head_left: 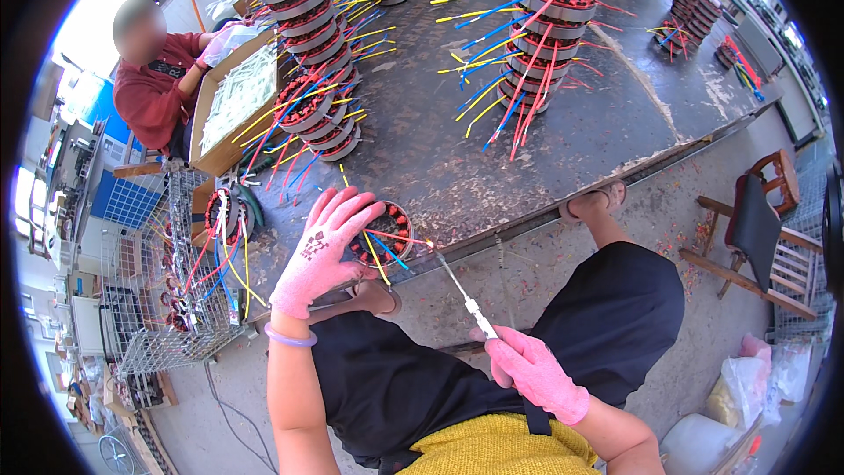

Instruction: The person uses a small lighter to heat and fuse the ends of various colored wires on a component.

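Observation:
My left hand (318,251), in a pink glove, grips the left side of a motor stator (400,222), thumb at its near side and fingers over its far side. The stator is a ring with red windings at the table's near edge. Red, blue and yellow wires come out of it. My right hand (534,372), also gloved in pink, is closed round a slim white-handled tool (475,310) with a thin metal shaft. The tool's tip meets or nearly meets the end of a red wire (400,238), where a small orange glow shows.
Tall stacks of wired stators (549,44) stand on the dark worn table (422,114). Another stator (230,215) lies left of my left hand. Beside a cardboard box (207,154) of pale strips sits a person in red (145,92). A wire basket (132,299) and a chair (756,220) flank me.

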Tool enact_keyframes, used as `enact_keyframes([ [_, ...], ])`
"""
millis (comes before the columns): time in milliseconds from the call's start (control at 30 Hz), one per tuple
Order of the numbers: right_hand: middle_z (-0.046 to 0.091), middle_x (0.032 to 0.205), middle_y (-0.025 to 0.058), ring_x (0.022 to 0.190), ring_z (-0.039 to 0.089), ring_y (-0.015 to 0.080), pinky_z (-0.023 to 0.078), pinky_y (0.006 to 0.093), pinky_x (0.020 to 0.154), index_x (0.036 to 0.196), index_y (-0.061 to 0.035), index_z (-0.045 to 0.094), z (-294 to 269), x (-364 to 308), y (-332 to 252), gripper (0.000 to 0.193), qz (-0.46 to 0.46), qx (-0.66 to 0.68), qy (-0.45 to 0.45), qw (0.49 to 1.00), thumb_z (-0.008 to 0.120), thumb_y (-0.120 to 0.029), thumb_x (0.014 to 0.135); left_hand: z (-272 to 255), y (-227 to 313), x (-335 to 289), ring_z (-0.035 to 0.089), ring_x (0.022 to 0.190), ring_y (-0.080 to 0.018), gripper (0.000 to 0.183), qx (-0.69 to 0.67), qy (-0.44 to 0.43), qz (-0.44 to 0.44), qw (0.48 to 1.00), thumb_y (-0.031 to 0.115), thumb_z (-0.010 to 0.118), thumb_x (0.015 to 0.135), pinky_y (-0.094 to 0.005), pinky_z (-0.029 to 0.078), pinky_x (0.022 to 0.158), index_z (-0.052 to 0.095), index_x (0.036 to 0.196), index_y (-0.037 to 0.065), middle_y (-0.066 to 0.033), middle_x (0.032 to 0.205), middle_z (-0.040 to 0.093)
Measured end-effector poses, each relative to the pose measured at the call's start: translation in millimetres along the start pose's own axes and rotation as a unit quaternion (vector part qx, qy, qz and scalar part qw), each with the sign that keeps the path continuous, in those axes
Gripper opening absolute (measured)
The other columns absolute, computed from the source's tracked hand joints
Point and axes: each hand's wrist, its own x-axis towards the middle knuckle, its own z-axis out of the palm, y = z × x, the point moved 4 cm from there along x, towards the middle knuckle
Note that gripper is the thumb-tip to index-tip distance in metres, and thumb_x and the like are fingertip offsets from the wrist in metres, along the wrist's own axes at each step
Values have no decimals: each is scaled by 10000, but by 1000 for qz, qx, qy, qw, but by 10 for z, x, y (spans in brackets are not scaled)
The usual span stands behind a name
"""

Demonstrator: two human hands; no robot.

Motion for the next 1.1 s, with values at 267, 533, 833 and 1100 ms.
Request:
enact_keyframes([
  [267, 478, 687, -39, 609, 401, 49, 318, 224, 553, 1348, 5, 558, -10, -5, -7, 385, 6, -1, -7, 1000, 502, -233, 1052, -9, 15, 0, 367, 1434, -351, 948, 4, 0, -2, 1000, 249, 866, 533, -497, 246, 1223, 539, 1413, 120, -84, 1467, 500],
  [533, 479, 687, -36, 606, 400, 49, 316, 223, 546, 1295, 5, 568, -2, 7, 10, 356, -4, 36, -7, 999, 498, -247, 1054, 1, 7, 2, 385, 1423, -329, 937, 10, 2, 6, 1000, 266, 856, 549, -503, 239, 1225, 526, 1415, 129, -94, 1441, 508],
  [833, 497, 680, -21, 598, 404, 52, 320, 219, 543, 1328, 12, 563, 12, -12, -34, 380, 0, 34, -2, 999, 497, -236, 1048, -6, 24, 21, 386, 1421, -329, 916, 7, -3, 2, 1000, 229, 856, 552, -500, 238, 1226, 532, 1402, 126, -92, 1437, 510],
  [1100, 492, 675, -26, 595, 401, 50, 320, 216, 545, 1325, 20, 565, 12, -12, -38, 385, 6, 27, -1, 1000, 493, -238, 1049, 0, 18, 9, 366, 1435, -346, 919, 2, -9, -6, 1000, 237, 853, 560, -503, 225, 1230, 536, 1414, 114, -94, 1466, 499],
])
